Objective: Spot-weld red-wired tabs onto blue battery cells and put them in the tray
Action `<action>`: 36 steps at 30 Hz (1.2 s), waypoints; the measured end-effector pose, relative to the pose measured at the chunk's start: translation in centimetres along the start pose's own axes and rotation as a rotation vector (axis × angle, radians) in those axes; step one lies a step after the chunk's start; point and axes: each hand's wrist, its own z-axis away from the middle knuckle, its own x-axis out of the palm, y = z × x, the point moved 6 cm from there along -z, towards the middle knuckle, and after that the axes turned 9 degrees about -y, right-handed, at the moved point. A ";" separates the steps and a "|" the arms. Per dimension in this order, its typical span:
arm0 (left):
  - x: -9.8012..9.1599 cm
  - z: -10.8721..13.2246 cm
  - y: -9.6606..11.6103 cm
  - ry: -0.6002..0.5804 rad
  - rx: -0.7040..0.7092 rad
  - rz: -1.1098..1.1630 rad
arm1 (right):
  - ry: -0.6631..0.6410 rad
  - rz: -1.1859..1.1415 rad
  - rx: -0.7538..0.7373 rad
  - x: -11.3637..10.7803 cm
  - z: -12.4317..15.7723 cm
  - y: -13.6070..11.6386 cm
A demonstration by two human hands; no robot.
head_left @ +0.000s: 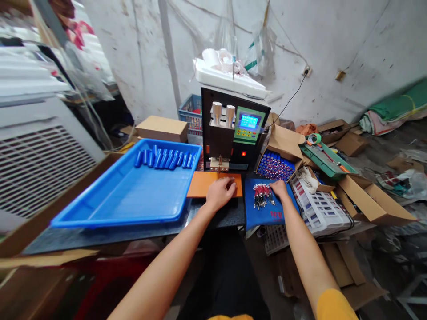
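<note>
My left hand (pixel 220 193) rests on an orange board (pixel 198 185), its fingers curled in below the copper electrodes of a black spot welder (pixel 220 146). Whatever those fingers hold is hidden. To the right, my right hand (pixel 279 188) has its fingertips pinched together at the edge of a pile of short red and black wire leads (pixel 263 196) with white ends. Anything in that pinch is too small to make out. The leads lie on a blue cloth (pixel 256 218). Blue cylindrical battery cells (pixel 167 159) lie in a row in a blue tray (pixel 133 218) on the left.
An open carton (pixel 287 141) of upright blue cells stands right of the welder. Beyond it are a white plastic basket (pixel 320 209), a green tray (pixel 325 160) and an open cardboard box (pixel 376 200). A closed carton (pixel 162 128) sits behind the blue tray.
</note>
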 end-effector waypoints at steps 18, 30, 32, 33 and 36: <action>-0.3 0.1 0.3 0.008 0.000 0.000 | -0.050 -0.427 0.020 0.0 1.8 0.5; -0.2 0.1 -0.3 0.003 -0.022 0.126 | 0.097 -0.893 -0.120 -2.7 4.7 -2.0; -0.3 0.3 -0.1 0.006 -0.006 0.223 | 0.129 -0.964 -0.158 -3.3 5.7 -3.2; -0.4 0.5 0.2 0.014 0.001 0.283 | 0.137 -1.001 -0.176 -3.4 6.3 -4.0; -0.4 1.8 1.8 0.031 0.034 0.431 | 0.124 -1.099 -0.210 -2.8 8.4 -6.4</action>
